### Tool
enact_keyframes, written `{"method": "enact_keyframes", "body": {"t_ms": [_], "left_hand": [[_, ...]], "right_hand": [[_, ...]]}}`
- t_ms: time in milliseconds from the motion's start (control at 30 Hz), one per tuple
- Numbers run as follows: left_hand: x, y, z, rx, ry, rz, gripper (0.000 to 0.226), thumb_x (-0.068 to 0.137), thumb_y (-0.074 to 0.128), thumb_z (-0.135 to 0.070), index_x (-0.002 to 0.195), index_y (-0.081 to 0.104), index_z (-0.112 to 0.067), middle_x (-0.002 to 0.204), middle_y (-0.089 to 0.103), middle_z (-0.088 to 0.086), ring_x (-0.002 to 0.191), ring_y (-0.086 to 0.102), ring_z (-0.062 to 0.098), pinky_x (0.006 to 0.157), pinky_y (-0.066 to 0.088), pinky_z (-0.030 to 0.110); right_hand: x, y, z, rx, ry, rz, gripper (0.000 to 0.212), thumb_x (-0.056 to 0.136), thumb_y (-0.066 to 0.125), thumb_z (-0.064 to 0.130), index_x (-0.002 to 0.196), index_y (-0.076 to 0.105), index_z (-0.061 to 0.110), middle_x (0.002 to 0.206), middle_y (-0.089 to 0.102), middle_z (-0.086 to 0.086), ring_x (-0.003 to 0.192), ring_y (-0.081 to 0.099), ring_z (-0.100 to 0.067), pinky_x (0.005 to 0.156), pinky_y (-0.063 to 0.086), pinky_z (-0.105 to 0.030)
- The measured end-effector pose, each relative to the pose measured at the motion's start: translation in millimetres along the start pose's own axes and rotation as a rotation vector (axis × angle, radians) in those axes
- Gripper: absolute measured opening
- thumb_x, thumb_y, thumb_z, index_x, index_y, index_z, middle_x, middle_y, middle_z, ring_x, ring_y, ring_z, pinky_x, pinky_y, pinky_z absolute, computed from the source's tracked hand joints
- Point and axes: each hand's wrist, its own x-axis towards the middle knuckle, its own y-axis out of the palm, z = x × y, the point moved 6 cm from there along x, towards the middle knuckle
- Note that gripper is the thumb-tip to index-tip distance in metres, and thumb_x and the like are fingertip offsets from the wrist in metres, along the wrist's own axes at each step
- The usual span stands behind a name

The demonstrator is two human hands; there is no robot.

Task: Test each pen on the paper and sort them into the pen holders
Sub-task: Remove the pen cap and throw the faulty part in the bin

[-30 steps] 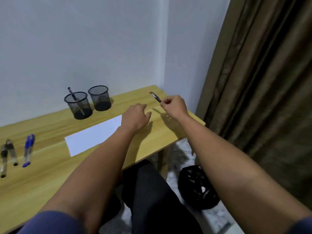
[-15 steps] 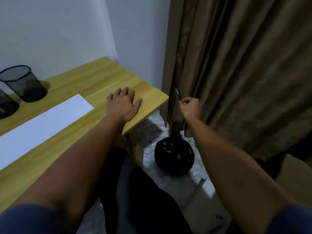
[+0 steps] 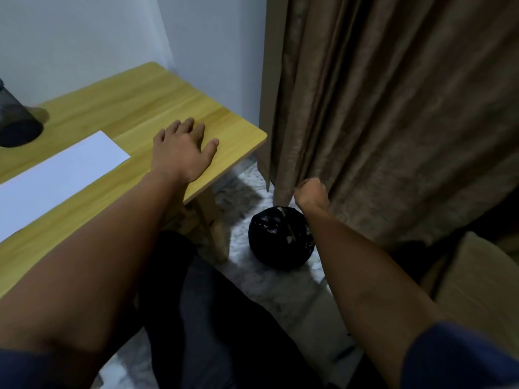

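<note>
Since half a second ago right hand (image 3: 311,192) is dropping lower over the black bin (image 3: 280,238), grip curled tight; can't tell if it's still holding the pen. Left hand (image 3: 182,148) is lying flat on the wooden desk (image 3: 230,122) beside the paper (image 3: 56,175), brown curtain (image 3: 393,108) hanging behind.

The wooden surface (image 3: 146,99) fills the left of the frame. A white paper (image 3: 56,175) lies on it at middle left, a black mesh pen holder (image 3: 14,122) stands at the far left edge, and my left grip (image 3: 182,153) rests flat near the right corner. On the floor (image 3: 252,279) at lower centre sits a black bin (image 3: 280,242).
</note>
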Motion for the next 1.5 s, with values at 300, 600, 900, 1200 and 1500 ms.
{"method": "enact_keyframes", "body": {"t_ms": [300,600,900,1200,1500], "left_hand": [[-0.2,-0.8,-1.9,0.008,-0.006,0.025,0.071,0.098,0.021,-0.066,0.151,0.041,-0.024,0.164,0.031,0.009,0.152,0.022,0.035,0.12,0.019,0.057],[1.2,-6.5,-2.4,0.041,-0.01,0.073,0.07,0.097,0.025,-0.067,0.149,0.043,-0.023,0.163,0.033,0.007,0.15,0.027,0.035,0.117,0.024,0.056],[-19.1,-86.3,20.1,0.101,-0.043,0.008,0.066,0.096,0.029,-0.068,0.124,0.065,-0.021,0.135,0.062,0.006,0.126,0.053,0.034,0.097,0.045,0.048],[-127.6,-197.4,191.4,0.216,-0.377,-0.123,0.05,0.1,0.04,-0.055,0.125,0.064,-0.02,0.131,0.061,0.006,0.123,0.052,0.032,0.093,0.045,0.047],[-321.4,-225.5,383.4,0.106,-0.9,-0.212,0.036,0.097,0.053,-0.035,0.13,0.065,-0.026,0.137,0.058,0.004,0.126,0.053,0.031,0.096,0.05,0.046]], "right_hand": [[-4.9,-21.7,34.7,-0.057,-0.078,-0.014,0.025,0.092,0.068,0.025,0.112,0.076,0.011,0.12,0.075,-0.014,0.109,0.071,-0.039,0.092,0.061,-0.044],[-21.9,-53.3,74.7,-0.021,-0.157,-0.105,0.027,0.095,0.067,0.028,0.111,0.08,0.012,0.119,0.077,-0.016,0.113,0.072,-0.04,0.086,0.057,-0.039],[-74.1,-118.8,239.4,0.126,-0.504,-0.19,0.019,0.093,0.063,0.022,0.092,0.08,0.013,0.102,0.08,-0.013,0.104,0.073,-0.035,0.086,0.059,-0.037],[-247.6,7.4,412.3,0.094,-0.954,0.178,0.015,0.091,0.067,0.025,0.089,0.08,0.019,0.095,0.081,-0.004,0.097,0.073,-0.027,0.082,0.055,-0.032],[-456.7,165.0,472.7,-0.062,-1.284,0.63,0.01,0.093,0.072,0.022,0.091,0.081,0.021,0.098,0.081,0.001,0.094,0.073,-0.019,0.088,0.061,-0.037]]}}
